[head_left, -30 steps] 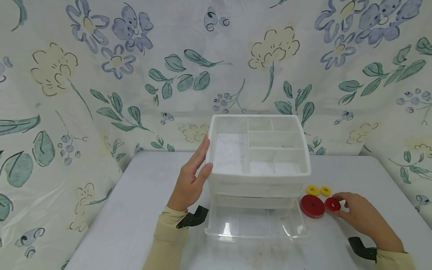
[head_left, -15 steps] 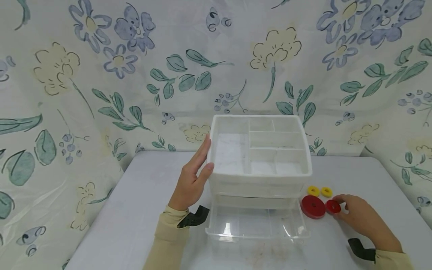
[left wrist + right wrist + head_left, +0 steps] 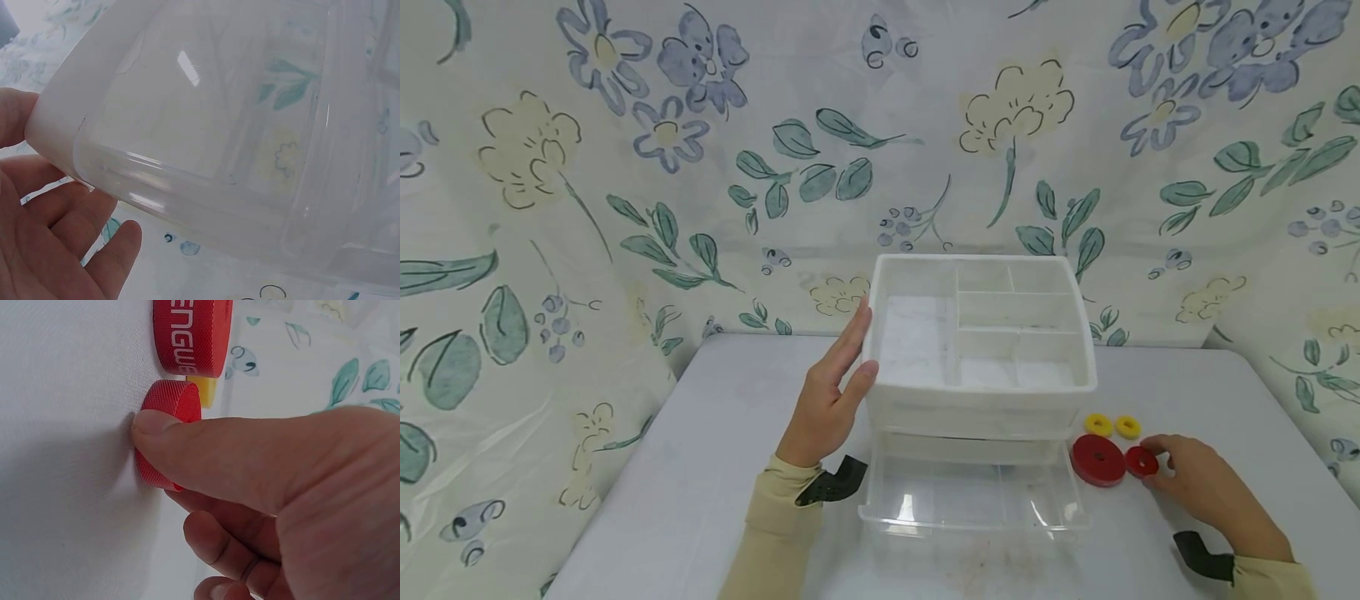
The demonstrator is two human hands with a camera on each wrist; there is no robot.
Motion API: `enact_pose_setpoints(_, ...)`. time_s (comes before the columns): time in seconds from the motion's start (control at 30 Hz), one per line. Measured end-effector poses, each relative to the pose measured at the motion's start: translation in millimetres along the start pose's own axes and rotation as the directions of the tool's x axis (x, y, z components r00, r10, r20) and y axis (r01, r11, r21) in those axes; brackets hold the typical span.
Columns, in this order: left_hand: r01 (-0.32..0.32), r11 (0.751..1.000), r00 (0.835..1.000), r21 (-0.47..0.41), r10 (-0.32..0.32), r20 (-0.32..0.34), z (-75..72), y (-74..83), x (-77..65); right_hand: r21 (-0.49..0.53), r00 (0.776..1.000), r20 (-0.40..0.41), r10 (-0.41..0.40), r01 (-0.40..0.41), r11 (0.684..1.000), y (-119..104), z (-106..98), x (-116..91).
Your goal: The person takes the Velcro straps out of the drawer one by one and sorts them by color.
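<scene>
A white plastic drawer organizer [image 3: 985, 408] stands on the table, its top divided into several compartments and a clear lower drawer [image 3: 966, 492] pulled out at the front. My left hand [image 3: 823, 400] rests against its left side with the fingers extended. In the left wrist view the thumb and fingers touch the organizer's edge. To the right, my right hand [image 3: 1198, 483] pinches a small red roll of woven tape [image 3: 1142, 462] between thumb and fingers, the roll still on the tabletop. A larger red tape roll [image 3: 1098, 460] with white lettering lies beside it.
Two small yellow rings [image 3: 1098, 425] lie behind the red rolls, close to the organizer's right side. The white table [image 3: 715, 467] backs onto a flower-patterned sheet [image 3: 925, 150] that also hangs at both sides.
The whole head view has shifted very slightly. Both hands and the objects hold their places relative to one another.
</scene>
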State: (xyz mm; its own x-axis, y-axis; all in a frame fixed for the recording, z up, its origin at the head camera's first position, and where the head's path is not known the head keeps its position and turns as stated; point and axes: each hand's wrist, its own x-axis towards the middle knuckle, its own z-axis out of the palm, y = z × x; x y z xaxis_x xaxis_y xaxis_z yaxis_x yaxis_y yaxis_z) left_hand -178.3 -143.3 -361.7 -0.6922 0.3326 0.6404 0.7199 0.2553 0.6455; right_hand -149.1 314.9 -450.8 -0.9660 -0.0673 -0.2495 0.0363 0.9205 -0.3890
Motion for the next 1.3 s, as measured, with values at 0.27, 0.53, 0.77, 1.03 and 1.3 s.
enact_pose_setpoints(0.27,0.000,1.000,1.000,0.003,0.000,0.009,-0.3,1.2,0.9,0.021,1.000,0.020,0.024,-0.025,0.999,-2,0,0)
enact_pose_setpoints(0.53,-0.004,1.000,1.000,-0.004,0.004,0.007,0.0,-1.0,-0.4,0.013,1.000,0.016,0.020,-0.020,1.000,-1,-1,0)
enact_pose_setpoints(0.77,-0.014,1.000,1.000,-0.014,0.014,0.006,0.1,-0.7,-0.2,-0.010,0.999,-0.036,-0.018,0.017,1.000,-2,-3,-2)
enact_pose_setpoints(1.03,-0.006,1.000,1.000,-0.007,0.006,0.007,-0.3,1.5,0.2,-0.024,0.988,-0.132,-0.076,0.073,0.997,-18,-9,-13)
enact_pose_setpoints(1.3,-0.008,1.000,1.000,-0.008,0.008,0.006,-0.3,1.7,0.4,-0.048,0.967,-0.216,-0.138,0.131,0.990,-39,-13,-30)
